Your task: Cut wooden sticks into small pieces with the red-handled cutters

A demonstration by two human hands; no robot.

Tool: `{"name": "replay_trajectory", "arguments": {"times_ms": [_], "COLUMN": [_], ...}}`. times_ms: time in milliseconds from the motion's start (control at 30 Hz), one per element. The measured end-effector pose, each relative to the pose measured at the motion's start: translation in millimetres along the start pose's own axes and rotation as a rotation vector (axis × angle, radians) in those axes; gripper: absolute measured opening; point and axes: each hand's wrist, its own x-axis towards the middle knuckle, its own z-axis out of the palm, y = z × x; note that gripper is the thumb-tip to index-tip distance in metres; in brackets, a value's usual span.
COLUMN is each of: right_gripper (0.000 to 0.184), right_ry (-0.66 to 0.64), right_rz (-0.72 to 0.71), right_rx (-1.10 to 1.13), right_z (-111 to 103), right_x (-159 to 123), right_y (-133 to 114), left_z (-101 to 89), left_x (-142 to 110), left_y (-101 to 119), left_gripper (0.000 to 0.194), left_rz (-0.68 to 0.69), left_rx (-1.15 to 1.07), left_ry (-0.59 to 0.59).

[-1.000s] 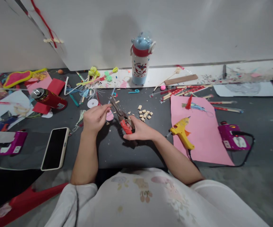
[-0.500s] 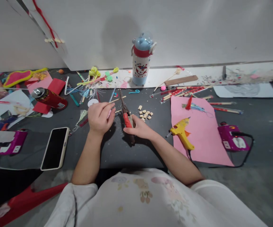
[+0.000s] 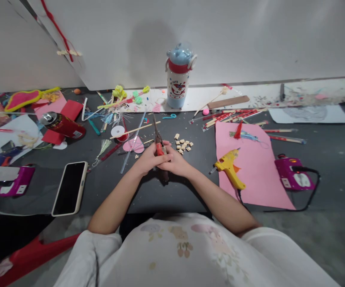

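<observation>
Both hands are wrapped round a pair of long-nose pliers (image 3: 160,149) with red-covered handles, jaws pointing away from me. My left hand (image 3: 149,160) closes on the handles from the left, its thumb across the red part. From the other side, my right hand (image 3: 177,162) grips them too. A thin wooden stick (image 3: 135,130) lies beyond the left hand, its right end by the pliers' jaws; I cannot tell whether they touch. Several short cut wooden pieces (image 3: 184,145) are scattered just past my right hand. Left of the pliers sit a pink paper heart (image 3: 133,145) and a clear glue stick (image 3: 130,155).
A water bottle (image 3: 178,79) stands at the back. On the right, a yellow glue gun (image 3: 230,167) rests on pink paper (image 3: 256,183) near a purple power strip (image 3: 293,173). A phone (image 3: 69,188) and a red can (image 3: 63,125) lie on the left.
My left hand has come right and down from above the wooden stick and joined the right hand on the pliers. The stick, spool and pink heart are now uncovered.
</observation>
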Motion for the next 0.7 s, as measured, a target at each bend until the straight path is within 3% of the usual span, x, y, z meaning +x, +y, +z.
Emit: {"name": "replay_trajectory", "arguments": {"times_ms": [300, 700], "right_gripper": [0.062, 0.061], "right_ry": [0.013, 0.004], "right_rz": [-0.030, -0.021], "right_rx": [-0.026, -0.014], "right_z": [1.9, 0.4], "right_x": [0.5, 0.5], "right_y": [6.6, 10.3], "left_z": [-2.6, -1.3], "left_x": [0.8, 1.0], "left_y": [5.8, 2.3], "left_gripper": [0.051, 0.047], "left_rz": [0.025, 0.037], "left_rx": [0.070, 0.066], "left_ry": [0.035, 0.056]}}
